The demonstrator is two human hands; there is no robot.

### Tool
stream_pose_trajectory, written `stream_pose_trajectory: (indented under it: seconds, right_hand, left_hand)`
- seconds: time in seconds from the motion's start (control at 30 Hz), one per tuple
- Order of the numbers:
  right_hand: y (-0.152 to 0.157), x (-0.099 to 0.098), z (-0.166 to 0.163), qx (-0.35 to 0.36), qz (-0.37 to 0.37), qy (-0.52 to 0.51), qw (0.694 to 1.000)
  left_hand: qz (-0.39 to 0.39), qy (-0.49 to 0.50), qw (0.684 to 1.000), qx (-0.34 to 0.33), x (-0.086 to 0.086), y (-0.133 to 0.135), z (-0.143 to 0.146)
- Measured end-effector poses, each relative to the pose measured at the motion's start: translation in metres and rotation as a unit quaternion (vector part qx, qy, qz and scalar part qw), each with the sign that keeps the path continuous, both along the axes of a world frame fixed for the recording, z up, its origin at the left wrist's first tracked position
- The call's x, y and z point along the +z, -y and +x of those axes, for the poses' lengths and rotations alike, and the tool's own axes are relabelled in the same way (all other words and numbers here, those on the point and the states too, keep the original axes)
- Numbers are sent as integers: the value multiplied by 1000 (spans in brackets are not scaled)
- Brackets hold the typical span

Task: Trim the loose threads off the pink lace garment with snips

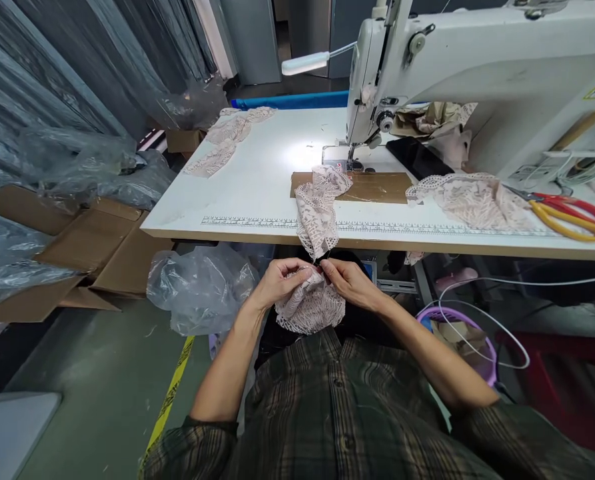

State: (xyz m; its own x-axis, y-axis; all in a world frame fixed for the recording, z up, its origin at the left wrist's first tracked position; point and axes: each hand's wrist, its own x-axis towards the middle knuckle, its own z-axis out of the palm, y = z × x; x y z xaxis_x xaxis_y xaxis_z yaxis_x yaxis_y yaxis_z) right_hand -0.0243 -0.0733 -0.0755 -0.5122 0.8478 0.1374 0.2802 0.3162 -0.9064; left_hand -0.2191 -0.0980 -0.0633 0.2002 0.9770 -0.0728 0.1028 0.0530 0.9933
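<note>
In front of my lap, a piece of pale pink lace fabric hangs between my hands. My left hand is closed on its upper left part, thumb pressed on top. At the upper right of the same lace, my right hand pinches close to the other hand; what exactly lies between those fingertips is too small to tell. Just above them, another lace strip runs from beside the presser foot over the table edge, its lower tip almost at my fingers.
A white sewing machine stands on the white table. Scissors with red and yellow handles lie right, beside more lace. A dark phone-like slab lies behind. Cardboard boxes, plastic bags and a purple basket surround the table.
</note>
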Motion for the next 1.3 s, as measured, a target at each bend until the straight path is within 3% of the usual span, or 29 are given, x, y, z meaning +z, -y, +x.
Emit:
stream_pose_trajectory:
  seconds: [0.23, 0.4, 0.53, 0.7, 0.77, 0.87, 0.93, 1.0, 1.07, 1.17, 1.23, 1.3]
  right_hand:
    - [2, -1, -6, -46, -3, -2, 999]
    - [6, -1, -5, -7, 0, 13, 1000]
    - [5, -3, -10, -35, 18, 32, 999]
    - [18, -9, -9, -13, -34, -32, 999]
    - [31, -12, -4, 26, -69, -52, 996]
    - [51, -19, 7, 62, -126, -63, 988]
    - [59, -26, 14, 68, -151, -66, 984]
    - [59, -36, 18, 55, -155, -64, 984]
    - [52, -46, 21, 17, -133, -47, 990]
    - [36, -61, 26, -66, -64, 41, 995]
    - [26, -67, 31, -114, -25, 100, 988]
    - [21, -69, 35, -150, 1, 124, 981]
  left_hand:
    - [-19, 51, 997, 51, -4, 2, 3]
    - [-25, 60, 997, 35, -2, 2, 3]
    - [-20, 50, 998, 34, 0, 2, 4]
    - [-26, 35, 999, 18, 6, 7, 4]
    - [-32, 13, 999, -15, 9, 14, -1]
    - [-35, -63, 989, -130, 11, 24, -16]
    - [-40, -115, 972, -202, 7, 27, -28]
    - [-53, -149, 961, -228, -1, 24, -37]
    - [-62, -166, 965, -194, -12, 16, -44]
    - [-36, -177, 982, -56, -27, 0, -52]
    - [-21, -167, 985, 27, -32, -6, -58]
    - [-28, -144, 987, 67, -31, -4, -66]
